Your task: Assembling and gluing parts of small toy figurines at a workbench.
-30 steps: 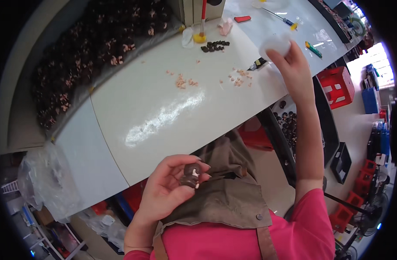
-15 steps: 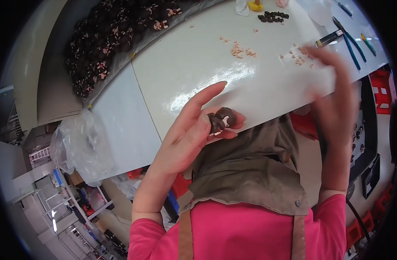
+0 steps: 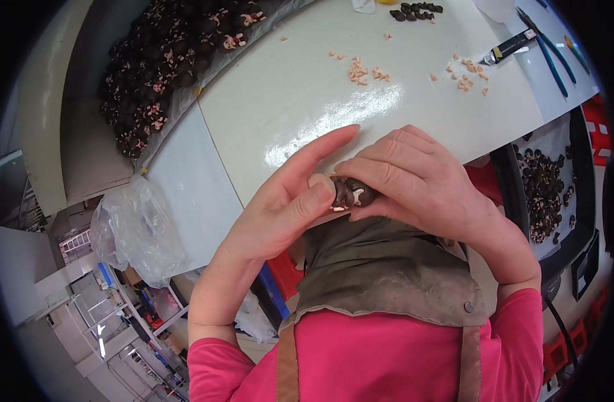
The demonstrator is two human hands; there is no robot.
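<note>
While a crumpled clear plastic bag (image 3: 136, 228) hangs over the near edge of the white table (image 3: 243, 107), a lined box beyond it holds a heap of dark brown figurines (image 3: 160, 67) with pale parts. Next comes the left hand (image 3: 287, 208), its thumb pressing one end of a small dark brown figurine (image 3: 350, 194) against the fingers, the index finger stretched out clear. The figurine lies tilted between both hands, above the olive apron (image 3: 387, 271). It looks light, smooth and probably fairly stiff, so it could slip; its small pale parts seem the most fragile. Its rounded brown ends look the safest hold, away from that pale detail. Pale crumb-like bits (image 3: 366, 72) lie on the table behind. At the other end, the right hand (image 3: 414, 177) pinches the figurine, thumb below and curled fingers above; how hard it presses I cannot tell. Farther right are small dark pieces (image 3: 417, 11), a second scatter of pale bits (image 3: 466, 79), a utility knife (image 3: 511, 46), a black tray of more figurines (image 3: 583, 167) and blue-handled pliers (image 3: 552, 65).
</note>
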